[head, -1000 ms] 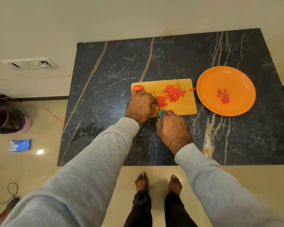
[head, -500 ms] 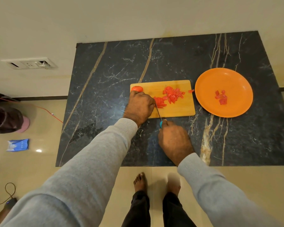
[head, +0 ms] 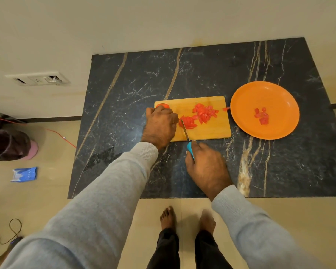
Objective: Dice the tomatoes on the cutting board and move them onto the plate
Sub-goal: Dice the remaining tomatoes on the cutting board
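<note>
Lower centre, the right hand grips a blue-handled knife; the left hand holds red tomato slices on the wooden cutting board. Beyond, a diced pile waits; only a few pieces lie on the round orange plate. Mostly unfinished, I judge.

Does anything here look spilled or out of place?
Only a small thing: one tomato bit sits at the board's right edge, apart from the diced pile and short of the plate, so it seems to have strayed. A blue packet also lies on the floor, left of the counter.
</note>
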`<state>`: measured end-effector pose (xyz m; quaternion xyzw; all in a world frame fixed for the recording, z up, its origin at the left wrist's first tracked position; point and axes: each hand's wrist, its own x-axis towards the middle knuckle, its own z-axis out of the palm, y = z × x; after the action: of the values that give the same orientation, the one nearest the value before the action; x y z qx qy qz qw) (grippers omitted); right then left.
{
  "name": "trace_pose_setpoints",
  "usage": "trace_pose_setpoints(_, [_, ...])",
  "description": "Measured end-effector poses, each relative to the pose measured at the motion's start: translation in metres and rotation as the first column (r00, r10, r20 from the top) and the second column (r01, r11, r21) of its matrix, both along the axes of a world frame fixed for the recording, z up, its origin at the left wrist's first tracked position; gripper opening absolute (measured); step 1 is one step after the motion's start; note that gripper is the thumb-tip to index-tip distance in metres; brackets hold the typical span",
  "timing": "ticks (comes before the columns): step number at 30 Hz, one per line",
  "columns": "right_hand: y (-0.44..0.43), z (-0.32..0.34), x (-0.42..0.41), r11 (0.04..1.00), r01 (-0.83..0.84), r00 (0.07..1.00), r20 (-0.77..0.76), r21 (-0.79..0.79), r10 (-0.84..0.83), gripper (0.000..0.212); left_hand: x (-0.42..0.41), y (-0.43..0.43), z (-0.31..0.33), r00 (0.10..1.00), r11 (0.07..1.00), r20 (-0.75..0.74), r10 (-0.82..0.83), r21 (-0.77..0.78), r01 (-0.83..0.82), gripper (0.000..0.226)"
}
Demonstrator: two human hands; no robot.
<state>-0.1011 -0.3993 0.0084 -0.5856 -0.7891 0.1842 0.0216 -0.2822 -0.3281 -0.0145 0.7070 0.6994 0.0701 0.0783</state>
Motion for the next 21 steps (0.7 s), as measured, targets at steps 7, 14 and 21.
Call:
trace_pose_setpoints(7, [0.014,-0.007,-0.019,0.999,-0.041,0.998,0.039,-0.029,0.042,0.043,-0.002,0.003,0.000,0.999,1.000,-0.043,0.006,0.017,-0.006,0.022])
trace_pose_setpoints(14, [0.028,-0.014,-0.019,1.000,-0.004,0.996,0.085,-0.009,0.005,0.038,0.009,0.011,-0.004,0.997,0.999,-0.072,-0.028,0.043,0.031,0.023])
trace_pose_setpoints(21, [0.035,-0.015,-0.007,1.000,-0.004,0.994,0.106,0.015,0.003,0.037,0.021,0.022,-0.006,0.996,0.996,-0.047,-0.072,0.051,0.074,0.025])
